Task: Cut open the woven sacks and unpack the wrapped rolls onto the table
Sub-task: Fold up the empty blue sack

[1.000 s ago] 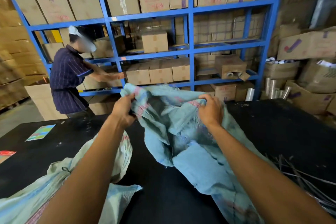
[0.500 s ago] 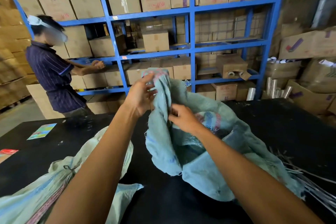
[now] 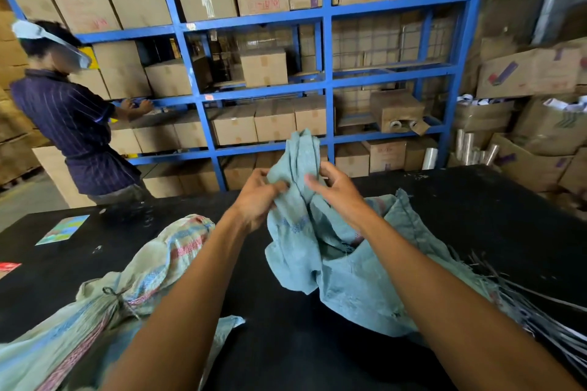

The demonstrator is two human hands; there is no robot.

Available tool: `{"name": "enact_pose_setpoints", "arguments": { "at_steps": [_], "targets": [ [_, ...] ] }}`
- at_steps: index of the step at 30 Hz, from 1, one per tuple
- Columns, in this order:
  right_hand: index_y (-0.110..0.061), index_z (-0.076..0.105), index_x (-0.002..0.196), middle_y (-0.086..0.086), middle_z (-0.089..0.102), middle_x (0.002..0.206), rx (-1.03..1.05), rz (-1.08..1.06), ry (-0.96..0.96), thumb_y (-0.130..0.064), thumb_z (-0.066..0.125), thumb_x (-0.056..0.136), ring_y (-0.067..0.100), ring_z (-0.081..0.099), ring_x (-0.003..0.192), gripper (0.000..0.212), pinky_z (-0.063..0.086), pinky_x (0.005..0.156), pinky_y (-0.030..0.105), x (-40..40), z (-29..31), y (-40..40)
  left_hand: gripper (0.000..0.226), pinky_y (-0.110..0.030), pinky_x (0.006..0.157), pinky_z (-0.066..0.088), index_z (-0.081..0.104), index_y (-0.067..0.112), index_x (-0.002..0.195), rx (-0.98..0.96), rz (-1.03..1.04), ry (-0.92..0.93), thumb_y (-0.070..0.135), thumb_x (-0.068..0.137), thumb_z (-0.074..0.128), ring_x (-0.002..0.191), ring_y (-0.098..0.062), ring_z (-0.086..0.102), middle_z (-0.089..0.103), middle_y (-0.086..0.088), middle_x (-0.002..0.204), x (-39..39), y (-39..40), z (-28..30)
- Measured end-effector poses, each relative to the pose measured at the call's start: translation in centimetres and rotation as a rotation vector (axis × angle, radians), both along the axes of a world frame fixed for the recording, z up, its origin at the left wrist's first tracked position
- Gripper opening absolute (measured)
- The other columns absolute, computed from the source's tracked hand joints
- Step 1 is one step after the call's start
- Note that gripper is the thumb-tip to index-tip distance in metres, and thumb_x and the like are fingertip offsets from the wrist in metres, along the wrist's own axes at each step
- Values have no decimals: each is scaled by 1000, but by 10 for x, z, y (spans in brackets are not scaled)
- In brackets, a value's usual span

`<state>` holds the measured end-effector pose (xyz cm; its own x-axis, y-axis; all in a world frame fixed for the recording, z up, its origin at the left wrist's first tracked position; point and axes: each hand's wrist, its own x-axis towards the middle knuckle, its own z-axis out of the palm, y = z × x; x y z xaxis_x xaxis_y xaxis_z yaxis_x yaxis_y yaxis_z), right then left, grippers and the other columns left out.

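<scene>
A: Centre of frame, we've got the left hand (image 3: 254,197) and the right hand (image 3: 336,190) both bunching the blue-green woven sack (image 3: 343,267). Left fingers curled round a fold, right fingers pinching the gathered neck.

B: Agreed. The sack's top is lifted and sticks up above the hands; the rest drapes down onto the black surface (image 3: 476,216), lower right of centre.

A: Second sack (image 3: 120,295), pale with red and blue stripes, lies at lower left on the surface, tied at a knot.

B: Loose strips (image 3: 540,320) at the right edge, blurred. We can't tell what they are.

A: Background: blue rack (image 3: 327,73) full of cardboard boxes, another person (image 3: 73,124) at upper left reaching into a shelf.

B: No wrapped rolls that we can see on the surface.
</scene>
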<state>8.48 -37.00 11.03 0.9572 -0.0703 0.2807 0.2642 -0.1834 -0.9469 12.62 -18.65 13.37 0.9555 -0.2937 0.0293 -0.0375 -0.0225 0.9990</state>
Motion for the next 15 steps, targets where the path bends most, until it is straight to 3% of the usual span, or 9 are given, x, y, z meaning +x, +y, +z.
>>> {"name": "enact_pose_setpoints", "arguments": {
  "at_steps": [2, 4, 6, 8, 10, 13, 15],
  "targets": [
    [-28, 56, 132, -14, 66, 119, -172, 59, 88, -35, 80, 81, 4, 63, 107, 57, 52, 93, 27, -5, -13, -9, 44, -45, 83, 58, 48, -3, 127, -106, -2, 53, 1, 86, 63, 104, -35, 66, 65, -22, 117, 11, 1, 4],
    [-18, 64, 122, -6, 71, 104, -218, -39, 85, -23, 78, 84, 12, 68, 96, 41, 54, 87, 33, -3, -24, -14, 28, -38, 77, 56, 53, 0, 118, -83, 106, -4, 1, 90, 58, 98, -31, 63, 66, -17, 103, 16, 2, 8],
    [-17, 69, 111, 2, 74, 99, -45, -81, 106, -13, 69, 91, 21, 71, 92, 20, 57, 84, 34, -5, -25, -14, 16, -33, 71, 53, 53, 11, 108, 170, 322, -158, 5, 93, 55, 89, -24, 59, 64, -8, 94, 25, 9, 8],
    [-15, 69, 111, 4, 74, 97, 109, -80, 136, -5, 58, 95, 18, 71, 87, 21, 56, 77, 26, -8, -19, -12, 17, -42, 80, 55, 50, 19, 108, 472, 518, -288, 13, 93, 56, 89, -25, 60, 62, -5, 100, 26, 19, 2],
    [-13, 67, 116, 4, 73, 96, 175, -119, 123, -3, 52, 97, 17, 69, 85, 26, 55, 76, 26, -5, -16, -10, 19, -45, 84, 52, 47, 15, 108, 531, 645, -414, 20, 95, 59, 90, -24, 55, 56, -6, 104, 15, 18, -4],
    [-11, 68, 116, 3, 73, 95, 284, -184, 162, -6, 53, 95, 19, 68, 87, 26, 55, 79, 29, -5, -6, -1, 37, -38, 69, 51, 45, 12, 94, 349, 405, -645, 46, 95, 60, 74, -15, 50, 56, -10, 89, -6, 5, -10],
    [-10, 68, 104, 9, 72, 94, 344, -170, 227, -12, 52, 92, 27, 67, 90, 20, 53, 81, 36, -6, 0, 1, 52, -35, 69, 50, 44, 17, 97, 450, 220, -666, 63, 85, 64, 78, -14, 50, 53, -7, 93, -12, 0, -18]
  ]
}}
